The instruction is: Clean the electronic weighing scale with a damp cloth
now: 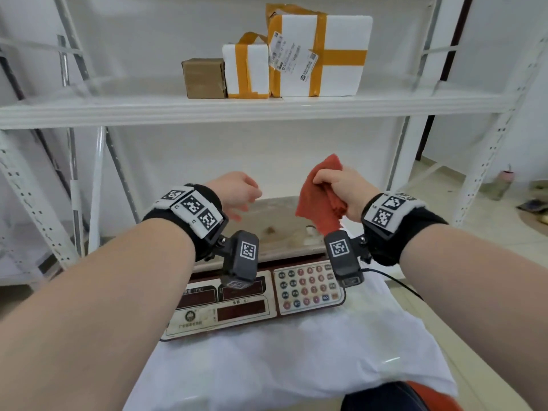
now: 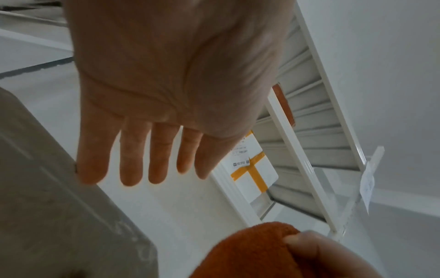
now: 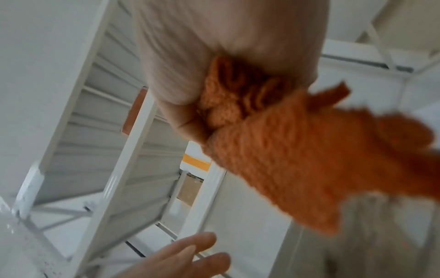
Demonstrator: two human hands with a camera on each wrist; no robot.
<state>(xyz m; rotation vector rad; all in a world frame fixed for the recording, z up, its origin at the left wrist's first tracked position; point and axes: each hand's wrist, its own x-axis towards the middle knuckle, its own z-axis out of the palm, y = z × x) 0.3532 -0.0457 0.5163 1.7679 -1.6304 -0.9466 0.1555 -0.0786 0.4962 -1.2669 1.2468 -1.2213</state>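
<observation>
An electronic weighing scale (image 1: pixel 255 304) stands on a white cloth, with a stained steel pan (image 1: pixel 275 229) behind its red display panel and keypad (image 1: pixel 308 287). My right hand (image 1: pixel 341 189) grips a bunched orange-red cloth (image 1: pixel 318 197) in the air above the pan's right side; the cloth (image 3: pixel 297 159) hangs from the fist. My left hand (image 1: pixel 237 192) hovers above the pan's left side and holds nothing. In the left wrist view its fingers (image 2: pixel 133 159) are straight and spread, close to the pan's edge (image 2: pixel 59 197).
A white metal shelf (image 1: pixel 267 106) crosses above the scale, carrying a small brown carton (image 1: pixel 204 78) and two white foam boxes (image 1: pixel 320 54) bound with yellow tape. Perforated shelf posts (image 1: pixel 486 161) stand on both sides. A black cable (image 1: pixel 394 280) runs off to the right.
</observation>
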